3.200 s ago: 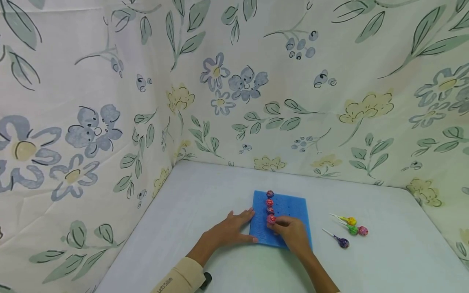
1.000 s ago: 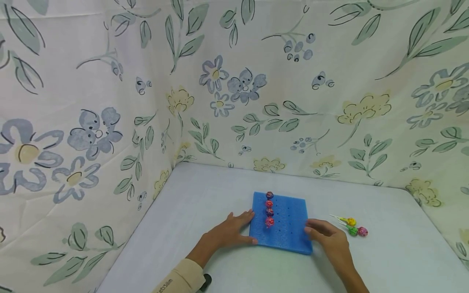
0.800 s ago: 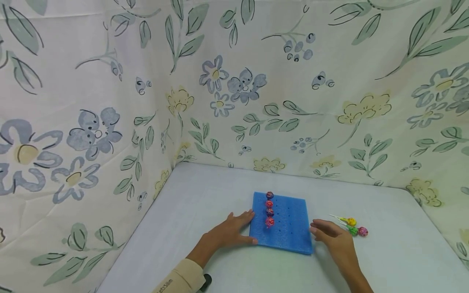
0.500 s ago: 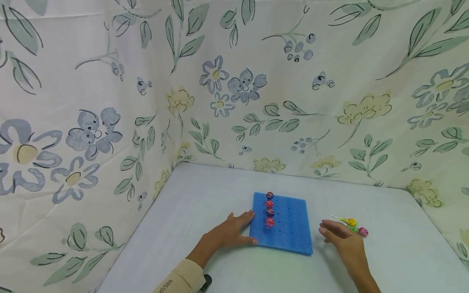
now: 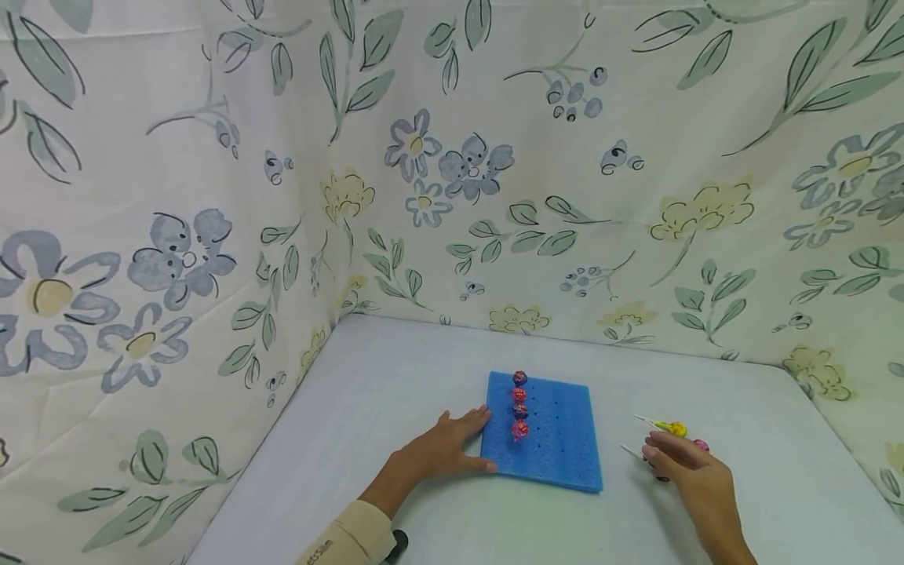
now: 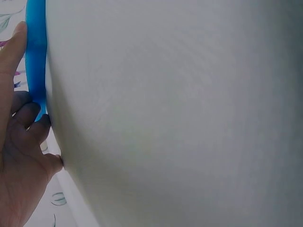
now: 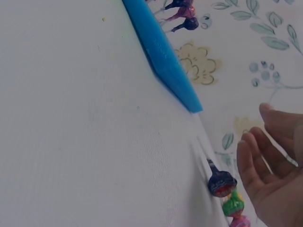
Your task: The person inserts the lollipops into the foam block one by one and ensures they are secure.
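A blue foam board point(image 5: 575, 431) with small holes lies on the table, several wrapped lollipops point(image 5: 519, 429) standing in a column near its left side. My left hand point(image 5: 441, 447) touches the board's left edge with spread thumb and fingers. Off to the right, my right hand point(image 5: 695, 471) hovers beside a dark purple lollipop point(image 7: 222, 183), which lies on the table. Nothing is between the right hand's relaxed fingers in the right wrist view. In the head view this hand covers most of the purple lollipop. Around it lie a yellow lollipop point(image 5: 679, 429), a green one point(image 7: 233, 205) and a pink one point(image 5: 701, 444).
A white-covered table point(image 5: 402, 369) carries everything. Floral cloth point(image 5: 565, 157) hangs behind it and along the left side. Part of a small black object point(image 5: 399, 541) shows beside the left sleeve.
My right hand let go of the pink-red lollipop, the nearest in the board's column. It then moved right, off the board, to the loose lollipops. The left hand has stayed in place.
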Demonstrator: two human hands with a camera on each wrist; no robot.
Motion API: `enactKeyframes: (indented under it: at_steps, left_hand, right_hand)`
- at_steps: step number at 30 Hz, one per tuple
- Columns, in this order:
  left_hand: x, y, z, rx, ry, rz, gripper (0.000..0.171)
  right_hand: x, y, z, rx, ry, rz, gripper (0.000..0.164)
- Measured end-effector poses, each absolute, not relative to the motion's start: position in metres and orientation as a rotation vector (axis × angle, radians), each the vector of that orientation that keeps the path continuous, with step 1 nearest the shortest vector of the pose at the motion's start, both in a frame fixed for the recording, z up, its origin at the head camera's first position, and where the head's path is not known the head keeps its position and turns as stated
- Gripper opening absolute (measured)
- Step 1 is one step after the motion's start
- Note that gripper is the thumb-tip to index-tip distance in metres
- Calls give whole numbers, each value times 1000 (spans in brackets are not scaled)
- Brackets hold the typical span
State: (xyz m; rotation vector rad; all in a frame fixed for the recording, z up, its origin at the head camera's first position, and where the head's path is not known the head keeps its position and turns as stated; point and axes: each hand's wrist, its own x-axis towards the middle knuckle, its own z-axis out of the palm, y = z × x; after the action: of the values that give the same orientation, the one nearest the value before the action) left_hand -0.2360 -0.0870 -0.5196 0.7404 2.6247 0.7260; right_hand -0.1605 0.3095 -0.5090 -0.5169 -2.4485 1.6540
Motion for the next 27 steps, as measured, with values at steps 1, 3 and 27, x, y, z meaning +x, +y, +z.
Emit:
enactKeyframes:
  at_steps: [1,3,27]
  left_hand:
    - [-236,-87,-520,742,2625,725,100]
    - [-236,-87,-521,745,2625,724,100]
    - [-238,-86,-521,741,2625,719,101]
  right_hand:
    - [-160,312,-510,-529,-2444,1654,55]
    - [-159,315,-511,-552,-2435,1652,55]
    - [-159,337,-522,-808,-2447,1632,54]
